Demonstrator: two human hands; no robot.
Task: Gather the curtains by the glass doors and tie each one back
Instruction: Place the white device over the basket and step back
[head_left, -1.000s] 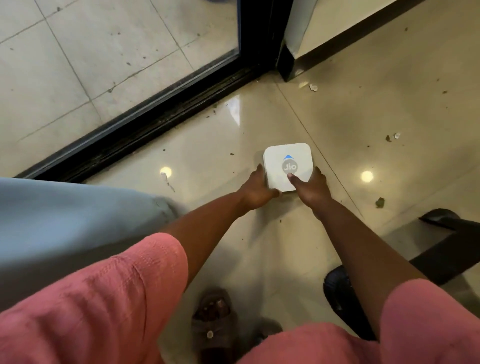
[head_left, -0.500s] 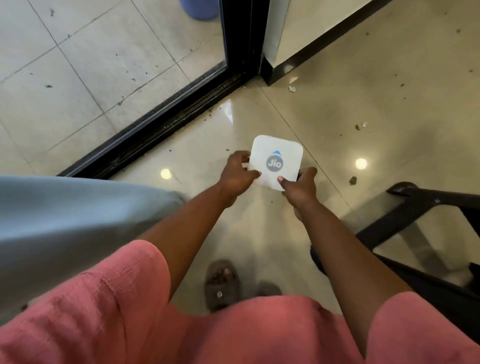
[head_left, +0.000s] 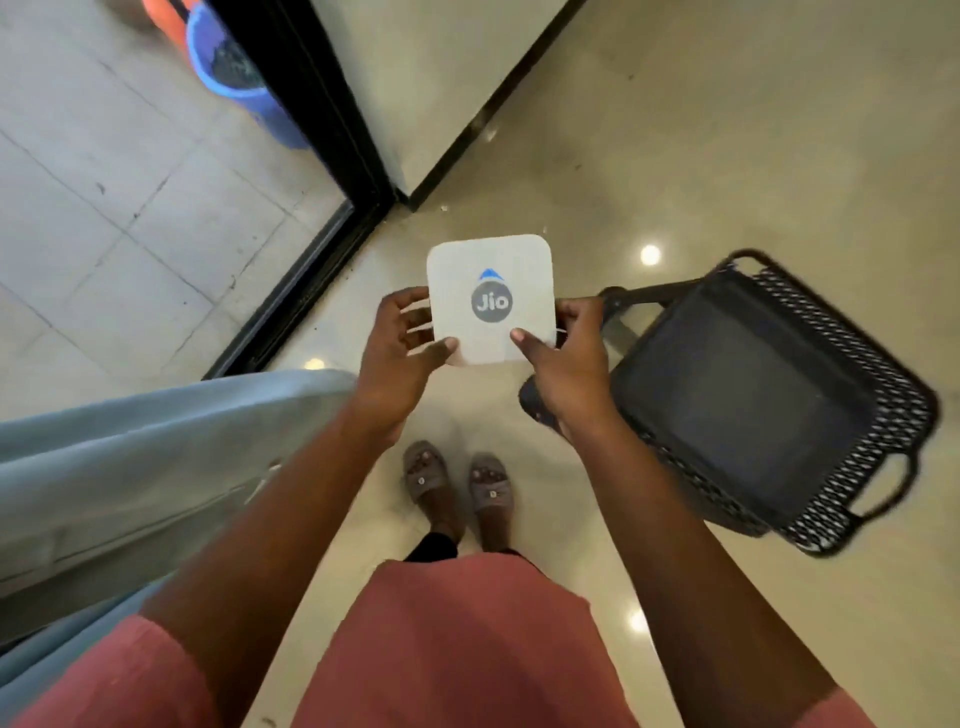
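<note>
A white square box (head_left: 491, 291) with a grey round logo is held in the air above the floor. My left hand (head_left: 400, 358) grips its left edge, thumb on top. My right hand (head_left: 563, 358) grips its right edge, thumb on the near corner. A pale blue curtain (head_left: 140, 467) hangs bunched at the left, beside my left arm, next to the black-framed glass door (head_left: 311, 114). Neither hand touches the curtain.
A black mesh chair (head_left: 763, 395) stands close on the right, its seat just beyond my right hand. A white wall corner with a dark skirting (head_left: 467, 130) meets the door frame. A blue bucket (head_left: 234, 73) stands outside the glass. My sandalled feet (head_left: 457, 488) are on glossy tiles.
Both hands have lifted the white box off the floor and brought it up towards me. The view has risen, so the black chair and my feet now show.
</note>
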